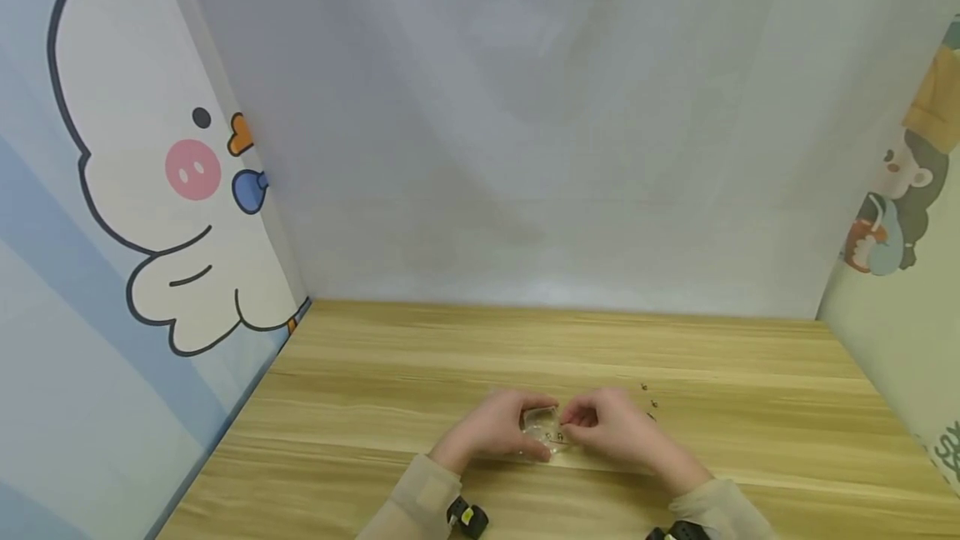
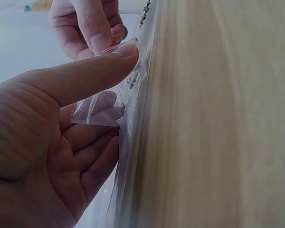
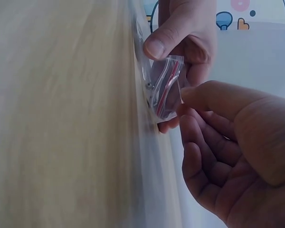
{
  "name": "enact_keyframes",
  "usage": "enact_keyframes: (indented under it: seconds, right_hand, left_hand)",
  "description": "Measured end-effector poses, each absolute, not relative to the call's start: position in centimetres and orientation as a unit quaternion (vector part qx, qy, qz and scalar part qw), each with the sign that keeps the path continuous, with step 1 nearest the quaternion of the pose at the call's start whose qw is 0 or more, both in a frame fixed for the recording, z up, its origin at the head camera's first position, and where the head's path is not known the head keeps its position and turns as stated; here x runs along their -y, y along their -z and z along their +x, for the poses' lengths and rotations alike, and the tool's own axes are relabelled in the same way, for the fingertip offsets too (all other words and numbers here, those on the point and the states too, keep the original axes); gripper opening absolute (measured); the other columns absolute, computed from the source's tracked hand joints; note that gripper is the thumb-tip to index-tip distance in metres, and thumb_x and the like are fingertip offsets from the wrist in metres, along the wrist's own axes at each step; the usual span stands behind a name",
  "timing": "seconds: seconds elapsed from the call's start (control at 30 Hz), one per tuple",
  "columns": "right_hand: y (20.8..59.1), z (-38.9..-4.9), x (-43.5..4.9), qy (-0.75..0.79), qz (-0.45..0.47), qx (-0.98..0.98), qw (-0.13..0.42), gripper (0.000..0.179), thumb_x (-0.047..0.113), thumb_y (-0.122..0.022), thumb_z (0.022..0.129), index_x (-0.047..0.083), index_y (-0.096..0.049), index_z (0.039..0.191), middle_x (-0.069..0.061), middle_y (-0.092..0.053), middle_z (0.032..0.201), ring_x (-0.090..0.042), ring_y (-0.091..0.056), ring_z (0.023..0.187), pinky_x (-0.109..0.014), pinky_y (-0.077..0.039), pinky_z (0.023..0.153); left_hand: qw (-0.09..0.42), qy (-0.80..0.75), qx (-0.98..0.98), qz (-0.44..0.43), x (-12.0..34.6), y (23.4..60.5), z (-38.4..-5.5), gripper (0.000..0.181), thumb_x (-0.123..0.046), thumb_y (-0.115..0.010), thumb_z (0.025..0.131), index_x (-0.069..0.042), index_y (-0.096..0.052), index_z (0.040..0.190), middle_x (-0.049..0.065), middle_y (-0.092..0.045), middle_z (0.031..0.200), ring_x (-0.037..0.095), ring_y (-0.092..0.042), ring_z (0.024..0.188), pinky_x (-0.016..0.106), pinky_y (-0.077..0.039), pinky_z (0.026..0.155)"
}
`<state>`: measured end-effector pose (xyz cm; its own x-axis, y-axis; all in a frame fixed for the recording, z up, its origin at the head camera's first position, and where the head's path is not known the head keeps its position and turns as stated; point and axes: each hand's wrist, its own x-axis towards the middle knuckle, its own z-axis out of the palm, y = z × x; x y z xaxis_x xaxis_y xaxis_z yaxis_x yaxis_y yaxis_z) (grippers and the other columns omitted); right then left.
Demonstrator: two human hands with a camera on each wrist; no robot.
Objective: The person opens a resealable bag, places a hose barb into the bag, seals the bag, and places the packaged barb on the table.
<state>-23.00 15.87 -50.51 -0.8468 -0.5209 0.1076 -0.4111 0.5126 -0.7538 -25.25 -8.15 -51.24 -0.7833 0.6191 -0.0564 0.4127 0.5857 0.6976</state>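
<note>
Head view first, since I'm running this from a distance: nearest me are two pale sleeves [image 1: 420, 490] with black wrist units [image 1: 467, 517], and just past them both hands are busy over the worktop [image 1: 420, 348]. My left hand [image 1: 501, 425] holds a small clear bag [image 1: 538, 422], thumb on the near side and fingers round the far side, so they're only spread about as wide as the bag. My right hand [image 1: 617, 430] comes in from the right with thumb and index tip together, pinching the bag's edge near its red stripe [image 3: 168, 85], going by the right wrist cam. Can't tell if there's some tiny bit in that pinch too.

Couple of dark little pieces [image 1: 559, 436] show at the bag, probably inside it. Farther out, beyond the right hand, a few loose pieces [image 1: 654, 404] sit in a rough line. Then it's the grey backdrop [image 1: 487, 148].

My read: this is the fiddly step of working the bag's mouth. I'd say the next move calls for a steady left hand and a light right pinch, since thin plastic could easily slip or cling.
</note>
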Motion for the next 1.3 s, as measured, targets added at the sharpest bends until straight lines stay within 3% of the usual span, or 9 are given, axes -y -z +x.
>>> enact_keyframes:
  seconds: [1.3]
  right_hand:
    - [50.3, -22.7, -15.1, 0.427, -0.250, -0.867, 0.059, 0.006, 0.009, -0.081, 0.094, 0.007, -0.080, 0.099, 0.007, -0.074, 0.087, -0.007, -0.067, 0.078, -0.025, -0.058, 0.072]
  left_hand:
    - [0.142, -0.341, -0.882, 0.291, 8.2, 51.1, -25.1, 0.072, -0.028, -0.097, 0.078, -0.016, -0.069, 0.143, -0.008, -0.069, 0.140, 0.008, -0.060, 0.125, 0.034, -0.047, 0.109]
